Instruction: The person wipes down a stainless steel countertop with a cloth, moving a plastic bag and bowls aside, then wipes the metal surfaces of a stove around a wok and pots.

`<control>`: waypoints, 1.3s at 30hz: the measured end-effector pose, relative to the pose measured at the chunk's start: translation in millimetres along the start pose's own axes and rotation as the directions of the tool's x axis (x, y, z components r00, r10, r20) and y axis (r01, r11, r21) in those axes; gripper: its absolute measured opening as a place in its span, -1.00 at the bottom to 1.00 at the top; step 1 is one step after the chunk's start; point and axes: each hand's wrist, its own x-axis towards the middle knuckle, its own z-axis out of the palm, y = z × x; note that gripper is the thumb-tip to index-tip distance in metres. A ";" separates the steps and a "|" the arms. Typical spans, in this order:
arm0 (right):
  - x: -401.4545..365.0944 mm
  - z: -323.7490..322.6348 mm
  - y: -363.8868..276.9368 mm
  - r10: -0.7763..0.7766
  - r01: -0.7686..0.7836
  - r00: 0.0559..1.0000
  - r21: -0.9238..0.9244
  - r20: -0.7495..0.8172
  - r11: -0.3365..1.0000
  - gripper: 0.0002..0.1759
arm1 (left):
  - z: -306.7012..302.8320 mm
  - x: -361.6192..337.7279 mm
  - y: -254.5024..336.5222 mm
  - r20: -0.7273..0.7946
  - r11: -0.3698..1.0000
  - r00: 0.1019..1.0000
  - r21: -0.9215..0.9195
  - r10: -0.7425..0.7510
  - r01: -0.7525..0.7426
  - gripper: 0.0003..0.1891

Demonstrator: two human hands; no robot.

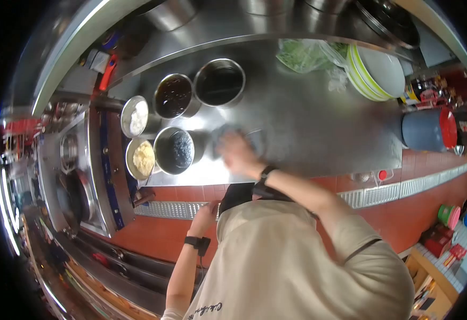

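Observation:
My right hand (237,154) is blurred by motion on the steel table (319,122), near its front edge. Under its fingers is a smeared grey patch that looks like a cloth (224,134). My left hand (206,217) hangs below the table's front edge with curled fingers; I see nothing in it. Left of my right hand stands a steel pot (174,151) of clear liquid. Behind it are a pot of brown liquid (173,96) and a pot of dark liquid (219,82). Two small bowls, one of white stuff (138,118) and one of yellowish minced stuff (143,158), stand at the left edge.
A plastic bag of greens (300,55) and stacked green-rimmed bowls (377,72) are at the back right. A grey bucket with a red inside (428,129) stands past the table's right end. A stove with a wok (73,200) is on the left. Steel containers line the shelf above.

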 end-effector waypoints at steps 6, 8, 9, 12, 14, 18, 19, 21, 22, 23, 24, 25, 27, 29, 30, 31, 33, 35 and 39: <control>-37.5 37.0 -50.3 -0.108 0.106 0.988 0.019 0.108 0.994 -0.53 | 24.9 -9.8 -100.8 0.175 0.987 0.976 -0.067 -0.132 0.145 -0.67; -55.8 17.0 -31.0 -0.078 0.078 0.990 0.003 0.118 0.997 -0.55 | 33.1 -11.5 -132.0 0.124 0.930 0.955 -0.223 -0.271 0.293 -0.69; -60.4 -3.2 -18.2 -0.063 0.067 0.988 -0.024 0.141 0.997 -0.55 | 35.0 -11.3 -142.5 0.134 0.931 0.955 -0.220 -0.265 0.290 -0.69; -76.3 -60.8 33.7 0.133 -0.115 0.987 -0.179 0.092 0.977 -0.61 | 45.1 -11.8 -175.5 0.193 0.916 0.929 -0.192 -0.317 0.353 -0.69; -94.1 -105.6 80.3 0.308 -0.298 0.951 -0.272 -0.007 0.915 -0.63 | 50.3 -7.9 -183.6 0.214 0.896 0.916 -0.220 -0.341 0.385 -0.69; -164.3 -201.6 159.0 0.498 -0.599 0.801 -0.449 -0.333 0.663 -0.64 | 63.7 4.7 -171.5 0.235 0.870 0.910 -0.288 -0.340 0.400 -0.65; -199.1 -215.8 184.6 0.467 -0.635 0.772 -0.486 -0.432 0.601 -0.61 | 64.3 4.9 -166.8 0.235 0.867 0.914 -0.307 -0.331 0.393 -0.63; -269.7 -248.0 224.9 0.531 -0.761 0.648 -0.477 -0.546 0.439 -0.56 | 65.9 1.4 -149.3 0.203 0.860 0.927 -0.350 -0.316 0.370 -0.65; -298.7 -261.2 237.9 0.534 -0.799 0.601 -0.475 -0.595 0.370 -0.55 | 68.1 -2.0 -143.6 0.165 0.859 0.941 -0.387 -0.294 0.336 -0.66; -329.7 -274.4 256.1 0.560 -0.834 0.551 -0.437 -0.619 0.336 -0.53 | 71.4 -6.8 -144.4 0.168 0.852 0.939 -0.396 -0.301 0.344 -0.66; -346.3 -280.7 267.0 0.584 -0.866 0.498 -0.399 -0.641 0.301 -0.51 | 75.0 -11.4 -146.8 0.185 0.834 0.935 -0.423 -0.302 0.353 -0.64; -342.6 -277.9 266.7 0.582 -0.859 0.510 -0.408 -0.634 0.308 -0.51 | 79.2 -16.8 -149.9 0.200 0.816 0.932 -0.452 -0.302 0.361 -0.61; -331.3 -268.7 263.3 0.587 -0.924 0.331 -0.379 -0.739 0.045 -0.49 | 92.8 -35.2 -161.8 0.192 0.776 0.922 -0.499 -0.335 0.386 -0.62; -302.8 -239.9 239.7 0.519 -0.880 0.467 -0.436 -0.716 0.189 -0.53 | 109.7 -61.3 -178.8 0.167 0.722 0.906 -0.555 -0.390 0.413 -0.64; -273.2 -222.8 203.3 0.535 -0.863 0.501 -0.440 -0.680 0.249 -0.57 | 127.2 -76.3 -197.9 0.150 0.697 0.908 -0.595 -0.392 0.399 -0.66; -260.4 -196.8 186.5 0.447 -0.777 0.629 -0.500 -0.635 0.383 -0.60 | 138.3 -92.6 -202.5 0.157 0.687 0.906 -0.606 -0.392 0.402 -0.66; -215.7 -152.3 124.0 0.451 -0.643 0.760 -0.440 -0.468 0.627 -0.61 | 158.8 -124.9 -207.2 0.181 0.622 0.842 -0.600 -0.508 0.503 -0.67; -188.0 -100.1 77.7 0.381 -0.497 0.862 -0.410 -0.334 0.765 -0.59 | 194.1 -155.8 -234.8 0.209 0.604 0.827 -0.594 -0.522 0.531 -0.67; -135.3 -30.7 8.2 0.163 -0.199 0.978 -0.330 -0.132 0.923 -0.59 | 225.6 -205.1 -245.0 0.250 0.536 0.791 -0.619 -0.559 0.574 -0.71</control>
